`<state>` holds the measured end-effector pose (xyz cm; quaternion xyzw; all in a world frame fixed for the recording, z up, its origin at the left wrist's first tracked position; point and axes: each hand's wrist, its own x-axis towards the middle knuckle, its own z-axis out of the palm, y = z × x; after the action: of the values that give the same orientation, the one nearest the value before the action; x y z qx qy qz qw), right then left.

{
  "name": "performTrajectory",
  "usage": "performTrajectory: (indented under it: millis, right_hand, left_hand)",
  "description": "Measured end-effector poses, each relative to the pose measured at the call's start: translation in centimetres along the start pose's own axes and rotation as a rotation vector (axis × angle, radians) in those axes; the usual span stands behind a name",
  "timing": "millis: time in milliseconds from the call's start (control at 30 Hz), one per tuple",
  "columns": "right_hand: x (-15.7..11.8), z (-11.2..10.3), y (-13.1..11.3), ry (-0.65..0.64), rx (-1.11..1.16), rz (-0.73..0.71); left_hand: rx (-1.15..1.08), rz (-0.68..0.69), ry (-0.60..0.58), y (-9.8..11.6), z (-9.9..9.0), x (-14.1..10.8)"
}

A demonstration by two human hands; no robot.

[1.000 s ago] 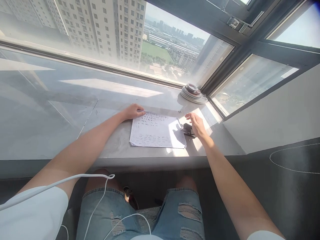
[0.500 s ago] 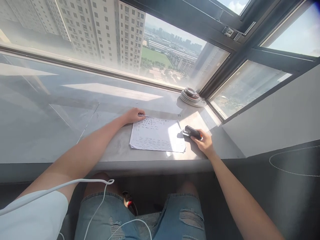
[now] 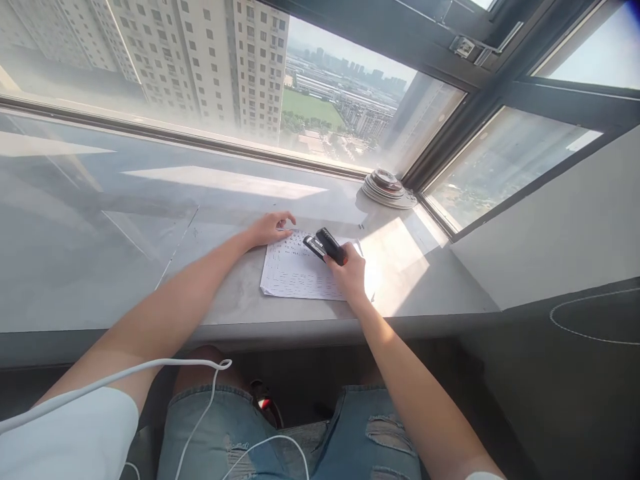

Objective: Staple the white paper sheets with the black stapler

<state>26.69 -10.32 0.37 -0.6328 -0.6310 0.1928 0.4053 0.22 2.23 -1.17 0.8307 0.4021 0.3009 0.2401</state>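
Note:
A stack of white papers (image 3: 300, 277) with rows of dark writing lies on the windowsill. At its upper left corner is my left hand (image 3: 270, 229), fingers bent, with a thin silvery object at the fingertips beside the paper's edge; what it is I cannot make out. My right hand (image 3: 350, 269) is wrapped round a black stapler (image 3: 330, 245), whose jaws are apart. The stapler is over the upper middle of the papers, its front end pointing toward my left hand. My right hand covers part of the papers' right side.
A pile of round plates or discs (image 3: 387, 189) sits in the sill's corner by the window frame (image 3: 480, 100). The sill's front edge (image 3: 300, 327) runs above my knees. A white cable (image 3: 150, 363) hangs across the lower left.
My right hand has carried the stapler left, from beside the papers to over them. On my left hand, the index finger has lifted. The view has shifted slightly.

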Motion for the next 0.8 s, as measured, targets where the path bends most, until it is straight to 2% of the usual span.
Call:
performTrajectory:
  millis: [67,167,233,333,467,533,633,800]
  right_hand:
    - [0.3,1.1,0.2,-0.042,-0.041,-0.002]
    - [0.9,1.0,1.1,-0.092,-0.089,-0.086]
    - [1.3,-0.1,1.7,-0.162,-0.086,-0.128]
    - [1.4,-2.8,3.1,-0.24,-0.107,-0.121]
    - [0.7,-6.8,5.8,-0.227,-0.139,-0.128]
    - [0.4,-8.0,6.9,-0.191,-0.167,-0.13]
    - [0.4,-8.4,7.6,-0.122,-0.212,-0.098]
    - [0.6,-7.9,7.0,-0.09,-0.222,-0.061]
  left_hand:
    - [-0.009,0.002,0.007,0.0,0.0,0.1]
    - [-0.055,-0.048,0.048,-0.2,0.2,0.3]
    - [-0.078,-0.095,0.086,-0.3,0.2,0.4]
    - [-0.078,-0.128,0.111,-0.3,0.2,0.3]
    - [-0.082,-0.142,0.103,0.0,0.1,0.2]
    - [-0.079,-0.136,0.087,-0.1,0.0,0.2]
    - [-0.065,-0.13,0.071,-0.5,0.2,0.3]
    - [0.004,-0.15,0.095,-0.3,0.5,0.4]
